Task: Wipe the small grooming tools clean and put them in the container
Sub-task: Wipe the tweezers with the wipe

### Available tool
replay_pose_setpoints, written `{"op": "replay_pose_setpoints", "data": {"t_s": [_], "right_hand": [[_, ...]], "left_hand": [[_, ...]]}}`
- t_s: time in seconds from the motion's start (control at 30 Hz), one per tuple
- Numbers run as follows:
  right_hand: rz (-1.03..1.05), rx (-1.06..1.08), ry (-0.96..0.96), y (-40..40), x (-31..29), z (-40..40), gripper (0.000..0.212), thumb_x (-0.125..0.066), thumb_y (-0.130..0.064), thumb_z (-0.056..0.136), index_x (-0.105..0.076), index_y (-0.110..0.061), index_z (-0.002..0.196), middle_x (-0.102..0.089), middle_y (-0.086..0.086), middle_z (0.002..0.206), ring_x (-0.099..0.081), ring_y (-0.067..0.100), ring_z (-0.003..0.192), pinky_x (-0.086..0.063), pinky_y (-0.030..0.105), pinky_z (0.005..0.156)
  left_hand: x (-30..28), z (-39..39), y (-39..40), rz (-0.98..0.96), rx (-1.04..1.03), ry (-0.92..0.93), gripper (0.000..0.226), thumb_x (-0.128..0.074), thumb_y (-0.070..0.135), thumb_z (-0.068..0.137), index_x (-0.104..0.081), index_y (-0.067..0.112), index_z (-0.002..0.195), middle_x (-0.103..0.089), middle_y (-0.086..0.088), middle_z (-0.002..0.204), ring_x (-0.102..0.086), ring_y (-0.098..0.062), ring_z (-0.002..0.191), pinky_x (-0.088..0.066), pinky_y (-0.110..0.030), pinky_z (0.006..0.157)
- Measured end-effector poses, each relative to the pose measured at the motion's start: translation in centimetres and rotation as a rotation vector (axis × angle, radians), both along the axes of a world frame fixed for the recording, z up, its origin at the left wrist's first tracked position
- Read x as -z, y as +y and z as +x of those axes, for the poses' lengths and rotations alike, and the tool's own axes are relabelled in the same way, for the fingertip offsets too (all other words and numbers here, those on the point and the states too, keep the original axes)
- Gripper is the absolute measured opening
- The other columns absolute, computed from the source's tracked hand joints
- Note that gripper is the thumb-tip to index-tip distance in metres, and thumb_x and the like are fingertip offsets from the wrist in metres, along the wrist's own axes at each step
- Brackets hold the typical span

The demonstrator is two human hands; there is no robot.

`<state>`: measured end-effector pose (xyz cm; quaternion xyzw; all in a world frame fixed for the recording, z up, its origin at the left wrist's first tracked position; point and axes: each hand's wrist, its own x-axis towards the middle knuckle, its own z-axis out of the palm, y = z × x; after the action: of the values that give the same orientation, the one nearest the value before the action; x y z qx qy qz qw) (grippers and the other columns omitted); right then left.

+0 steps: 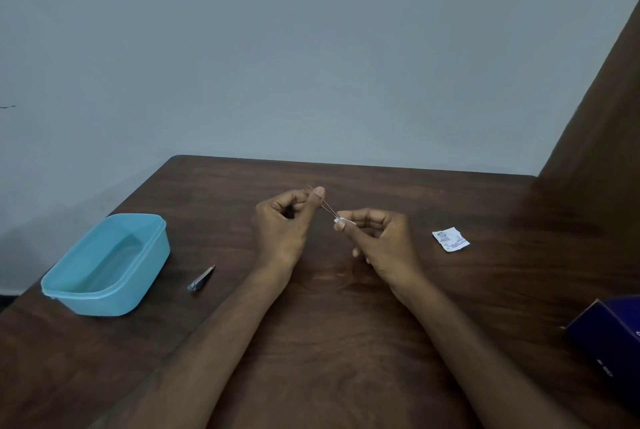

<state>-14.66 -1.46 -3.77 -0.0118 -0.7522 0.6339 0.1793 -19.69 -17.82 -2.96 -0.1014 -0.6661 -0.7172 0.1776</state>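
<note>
The left hand [282, 220] pinches a thin pair of tweezers [323, 205] between thumb and curled fingers, holding it raised over the table [311, 342] so the far end slants down toward the right hand [375, 238], which squeezes a small white wipe [343, 220] around the tweezers' lower end between thumb and forefinger; this split lets one hand steady the tool while the other rubs along it. A nail clipper [201, 279] lies on the table just beside the open blue container [107, 266], seemingly waiting its turn, and the container appears to hold nothing yet. A torn white sachet [451, 239] sits well to the right, likely the wipe's wrapper, and a dark blue box [609, 335] stands at the table's right edge
</note>
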Motion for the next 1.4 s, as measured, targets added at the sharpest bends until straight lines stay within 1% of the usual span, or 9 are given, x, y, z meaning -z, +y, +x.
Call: {"op": "replay_pose_setpoints", "data": {"t_s": [0.13, 0.3, 0.37, 0.5, 0.63, 0.83, 0.93, 1.13, 1.4], "right_hand": [[0.102, 0.04, 0.107, -0.4, 0.0, 0.4, 0.008, -0.083, -0.029, 0.093, -0.083, -0.033, 0.101, -0.081, -0.008, 0.081, -0.065, 0.017, 0.046, -0.05, 0.031, 0.055], [0.269, 0.182, 0.155, -0.6, -0.2, 0.8, 0.005, -0.086, -0.033, 0.088, -0.084, -0.033, 0.093, -0.072, -0.017, 0.06, -0.067, 0.005, 0.046, -0.051, 0.022, 0.056], [0.325, 0.238, 0.153, -0.4, -0.2, 0.7, 0.008, -0.087, -0.041, 0.085, -0.083, -0.035, 0.087, -0.073, -0.021, 0.067, -0.068, 0.005, 0.051, -0.054, 0.026, 0.06], [0.408, 0.282, 0.183, -0.3, 0.1, 0.7, 0.007, -0.086, -0.042, 0.086, -0.082, -0.038, 0.092, -0.07, -0.024, 0.064, -0.066, 0.002, 0.053, -0.052, 0.028, 0.059], [0.609, 0.331, 0.338, -1.1, 0.1, 1.2, 0.018, -0.083, -0.023, 0.091, -0.084, -0.034, 0.104, -0.08, -0.019, 0.097, -0.06, -0.011, 0.066, -0.039, 0.006, 0.062], [0.717, 0.327, 0.375, -0.6, 0.8, 1.0, 0.017, -0.074, -0.029, 0.092, -0.082, -0.034, 0.107, -0.08, -0.016, 0.104, -0.077, 0.01, 0.088, -0.062, 0.04, 0.066], [0.71, 0.338, 0.383, -0.8, 0.7, 1.1, 0.016, -0.077, -0.027, 0.092, -0.083, -0.034, 0.105, -0.08, -0.017, 0.103, -0.077, 0.009, 0.088, -0.061, 0.039, 0.066], [0.759, 0.28, 0.454, -1.2, 0.7, 1.1, 0.018, -0.071, -0.033, 0.096, -0.081, -0.034, 0.111, -0.079, -0.017, 0.112, -0.078, 0.008, 0.095, -0.064, 0.038, 0.068], [0.759, 0.301, 0.448, -1.2, 0.4, 1.5, 0.015, -0.08, -0.031, 0.092, -0.083, -0.036, 0.106, -0.08, -0.019, 0.106, -0.078, 0.007, 0.089, -0.062, 0.036, 0.062]], "left_hand": [[-0.3, 0.7, 0.2, -0.039, 0.011, -0.007, 0.027, -0.086, 0.031, 0.09, -0.078, 0.012, 0.072, -0.062, 0.002, 0.059, -0.071, -0.012, 0.075, -0.054, -0.028, 0.075], [-0.5, 0.8, 0.2, -0.012, 0.029, -0.037, 0.034, -0.088, 0.035, 0.087, -0.075, 0.013, 0.065, -0.057, -0.017, 0.059, -0.061, -0.009, 0.068, -0.053, -0.03, 0.079], [-0.4, 0.7, 0.1, -0.024, 0.02, -0.047, 0.035, -0.088, 0.043, 0.086, -0.077, 0.017, 0.066, -0.065, -0.025, 0.067, -0.063, -0.013, 0.072, -0.055, -0.034, 0.082], [-0.2, 0.7, -0.1, -0.04, -0.018, -0.116, 0.04, -0.088, 0.056, 0.081, -0.081, 0.019, 0.069, -0.074, -0.019, 0.072, -0.062, -0.013, 0.069, -0.057, -0.038, 0.083], [-0.7, 1.4, 0.1, -0.077, -0.01, -0.123, 0.04, -0.087, 0.051, 0.084, -0.078, 0.017, 0.064, -0.075, -0.006, 0.066, -0.056, -0.005, 0.057, -0.048, -0.027, 0.068], [-0.9, 1.2, 0.0, 0.034, -0.059, -0.198, 0.041, -0.085, 0.047, 0.088, -0.076, 0.012, 0.068, -0.077, -0.011, 0.072, -0.054, -0.013, 0.052, -0.046, -0.022, 0.059], [-1.0, 1.1, 0.0, 0.051, -0.069, -0.212, 0.043, -0.084, 0.048, 0.088, -0.076, 0.009, 0.07, -0.078, -0.003, 0.073, -0.056, -0.01, 0.052, -0.048, -0.018, 0.06], [-0.6, 1.5, 0.2, -0.054, -0.007, -0.159, 0.044, -0.084, 0.052, 0.087, -0.076, 0.014, 0.066, -0.077, -0.006, 0.07, -0.06, -0.017, 0.057, -0.052, -0.03, 0.065], [-0.9, 1.9, 0.2, -0.08, -0.034, -0.152, 0.045, -0.083, 0.052, 0.088, -0.076, 0.015, 0.065, -0.077, -0.002, 0.067, -0.06, -0.014, 0.053, -0.051, -0.025, 0.061]]}}
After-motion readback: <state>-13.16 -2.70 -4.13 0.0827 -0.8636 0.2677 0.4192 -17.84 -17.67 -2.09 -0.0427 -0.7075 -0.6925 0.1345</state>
